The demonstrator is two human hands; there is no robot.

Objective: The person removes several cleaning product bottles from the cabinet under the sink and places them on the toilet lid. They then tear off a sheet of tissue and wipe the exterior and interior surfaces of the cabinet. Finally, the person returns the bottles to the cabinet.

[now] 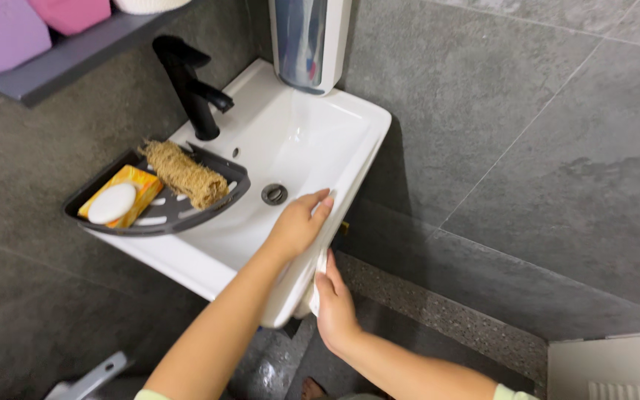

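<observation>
The left hand (pixel 298 226) lay flat on the white sink (pixel 298 141) rim; the right hand (pixel 335 307) seemingly pinched a white cloth (pixel 318 278) below. An orange soap box (pixel 138 187) sat in the grey tray (pixel 209 211).

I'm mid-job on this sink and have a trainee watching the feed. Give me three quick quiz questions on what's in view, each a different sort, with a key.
1. True or false: the left hand rests on the front rim of the white sink.
2. Multiple choice: what lies in the dark corner tray next to the white soap bar? A) a toothbrush B) a fibrous loofah roll C) a razor
3. Fill in: the right hand presses a white ____ against the sink's outer side.

Key: 1 true. 2 B. 3 cloth, only a small strip of it shows between the hands.
</observation>
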